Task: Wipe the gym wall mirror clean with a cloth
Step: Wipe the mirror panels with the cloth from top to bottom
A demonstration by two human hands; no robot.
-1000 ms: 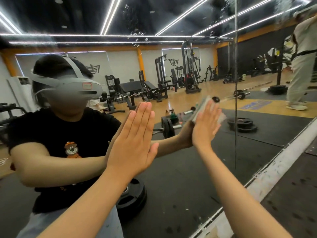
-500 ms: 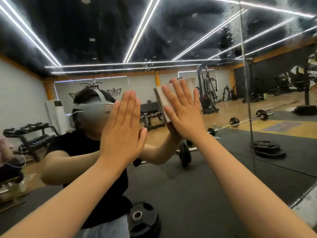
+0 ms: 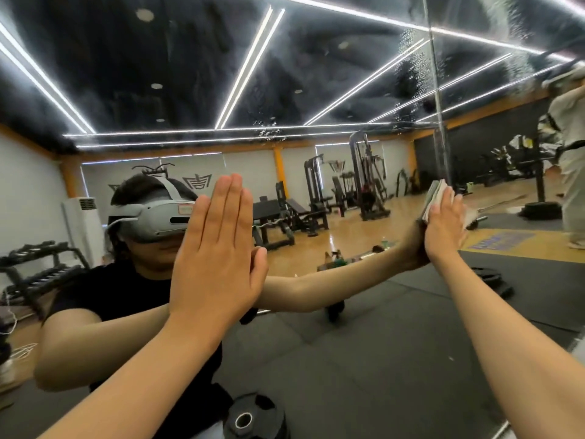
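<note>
The gym wall mirror (image 3: pixel 316 74) fills the view and reflects the room and me. A folded pale cloth (image 3: pixel 435 199) lies flat against the glass at the right, at about head height. My right hand (image 3: pixel 443 229) presses it there with the palm, so only the cloth's left edge and its reflection show. My left hand (image 3: pixel 218 255) rests flat on the glass in the middle left, fingers straight and together, holding nothing. Water droplets (image 3: pixel 411 74) speckle the upper right of the mirror.
A vertical seam (image 3: pixel 435 106) between mirror panels runs just right of the cloth. The mirror's bottom edge (image 3: pixel 503 427) shows at the lower right. Reflected are weight machines (image 3: pixel 364 185), a dumbbell rack (image 3: pixel 41 274), a weight plate (image 3: pixel 253 416) and a person in white (image 3: pixel 573 160).
My right hand has carried the cloth to the right across the glass, from beside my left hand to near the panel seam. My left hand stays flat on the mirror.
</note>
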